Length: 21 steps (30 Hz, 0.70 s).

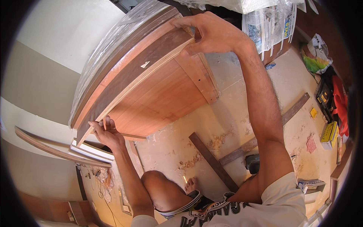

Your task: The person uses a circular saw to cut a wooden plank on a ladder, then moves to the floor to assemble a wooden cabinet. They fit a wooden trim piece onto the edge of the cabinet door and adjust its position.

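Note:
A long wooden strip (pixel 130 75) with a dark brown face and a pale layered plywood edge slants across the upper left. It lies along the upper front of a reddish-brown wooden cabinet (pixel 155 92). A small torn whitish patch shows on its face. My right hand (pixel 215 36) grips the strip's far right end, fingers over the top and thumb underneath. At the near left end, my left hand (pixel 109 134) is closed around the lower edge, thumb on the face and fingers curled behind. Clear plastic wrap (pixel 107 43) covers the cabinet's top.
Loose dark wooden strips (pixel 213 160) lie on the dusty floor among wood shavings. Further boards (pixel 56 147) lean at left, above tangled wires (pixel 103 179). A yellow box (pixel 329 135), a black tool case (pixel 324 90) and a plastic bag (pixel 318 56) are at right. A wrapped bundle (pixel 268 28) stands behind.

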{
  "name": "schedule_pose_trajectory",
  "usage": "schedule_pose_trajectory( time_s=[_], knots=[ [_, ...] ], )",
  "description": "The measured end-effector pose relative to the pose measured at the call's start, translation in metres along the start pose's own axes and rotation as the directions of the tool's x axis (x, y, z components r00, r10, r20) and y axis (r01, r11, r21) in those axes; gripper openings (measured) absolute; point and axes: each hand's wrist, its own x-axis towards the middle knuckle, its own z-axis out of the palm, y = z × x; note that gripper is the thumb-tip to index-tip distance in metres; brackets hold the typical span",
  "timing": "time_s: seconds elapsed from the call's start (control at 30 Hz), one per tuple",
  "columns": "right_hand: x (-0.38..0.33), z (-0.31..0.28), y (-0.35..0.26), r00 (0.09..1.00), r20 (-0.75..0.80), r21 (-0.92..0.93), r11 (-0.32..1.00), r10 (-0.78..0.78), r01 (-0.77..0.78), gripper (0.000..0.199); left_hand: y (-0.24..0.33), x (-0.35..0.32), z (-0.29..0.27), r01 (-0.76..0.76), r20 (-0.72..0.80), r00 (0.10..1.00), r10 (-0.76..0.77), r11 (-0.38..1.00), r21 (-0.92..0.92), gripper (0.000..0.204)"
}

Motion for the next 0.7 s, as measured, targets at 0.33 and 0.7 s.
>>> schedule_pose_trajectory(
  time_s=[0.33,0.7],
  knots=[
    [0.000,0.001,0.002,1.000,0.004,0.028,0.999,-0.029,0.029,0.086,0.002,-0.009,0.007,0.067,0.017,0.998,-0.068,0.997,0.038,0.045],
    [0.002,-0.004,0.008,0.997,0.049,0.092,0.995,-0.051,0.046,0.078,0.015,-0.044,0.043,-0.832,0.604,0.511,0.611,0.176,0.526,0.048]
  ],
)
